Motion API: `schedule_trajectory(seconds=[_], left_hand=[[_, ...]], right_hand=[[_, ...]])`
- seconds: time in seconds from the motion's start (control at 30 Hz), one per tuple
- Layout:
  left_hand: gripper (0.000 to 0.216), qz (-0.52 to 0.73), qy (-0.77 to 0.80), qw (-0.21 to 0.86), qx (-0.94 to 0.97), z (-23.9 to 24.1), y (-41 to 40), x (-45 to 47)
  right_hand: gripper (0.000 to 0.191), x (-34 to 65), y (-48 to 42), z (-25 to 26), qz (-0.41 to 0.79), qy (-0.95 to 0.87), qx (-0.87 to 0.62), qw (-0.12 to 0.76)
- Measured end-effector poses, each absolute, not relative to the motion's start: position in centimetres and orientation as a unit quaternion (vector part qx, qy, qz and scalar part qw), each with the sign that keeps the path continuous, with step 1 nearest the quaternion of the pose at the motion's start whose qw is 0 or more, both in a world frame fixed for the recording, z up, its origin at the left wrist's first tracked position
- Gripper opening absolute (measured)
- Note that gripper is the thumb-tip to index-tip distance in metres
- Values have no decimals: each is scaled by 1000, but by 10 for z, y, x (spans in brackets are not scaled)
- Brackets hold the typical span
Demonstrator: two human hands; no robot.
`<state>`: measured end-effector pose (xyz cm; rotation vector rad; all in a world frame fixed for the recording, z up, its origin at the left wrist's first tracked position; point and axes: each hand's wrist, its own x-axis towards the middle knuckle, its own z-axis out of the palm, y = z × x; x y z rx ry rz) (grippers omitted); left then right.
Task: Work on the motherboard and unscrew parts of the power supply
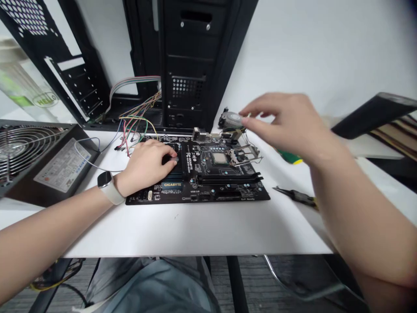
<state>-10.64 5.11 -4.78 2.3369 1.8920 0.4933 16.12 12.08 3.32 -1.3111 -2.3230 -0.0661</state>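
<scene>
Motherboard [203,167]'s lying flat mid-surface [195,230]. Left hand [148,161]'s resting on its 9 o'clock side, fingers curling, can't tell if they're pinching anything. Right hand [289,124]'s hanging at 2, fingers curving by the fan [232,118], can't tell if it's gripping. Power supply [65,169]'s sitting at 9, case [195,65]'s standing at 12.

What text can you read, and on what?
"GIGABYTE": blue label on the motherboard.
"GIGABYTE": printed sideways, mid-motherboard; line beside it too small.
"USB 3.0": motherboard, near edge.
"HELLO": container, left.
Unreadable: power supply label's fine print, most other board markings.
</scene>
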Motion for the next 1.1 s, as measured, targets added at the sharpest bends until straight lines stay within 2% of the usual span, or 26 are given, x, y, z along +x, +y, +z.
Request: schedule_trajectory(seconds=[0.17,0.43,0.6,0.83,0.93,1.1], left_hand=[[33,162,617,45,769,-49,52,-107],[37,152,622,27,768,-50,51,-106],[39,141,624,21,768,-50,51,-105],[39,139,616,20,775,-52,51,-106],[40,139,616,25,775,-51,50,-106],[41,136,614,26,777,-51,50,-106]], right_hand=[[22,202,130,-2,-40,-805,-558,198],[25,205,122,-5,14,-822,-560,97],[25,204,122,-10,30,-839,-525,144],[45,182,109,-28,41,-878,-430,208],[58,175,106,-37,54,-889,-407,205],[51,175,108,-43,30,-903,-397,162]])
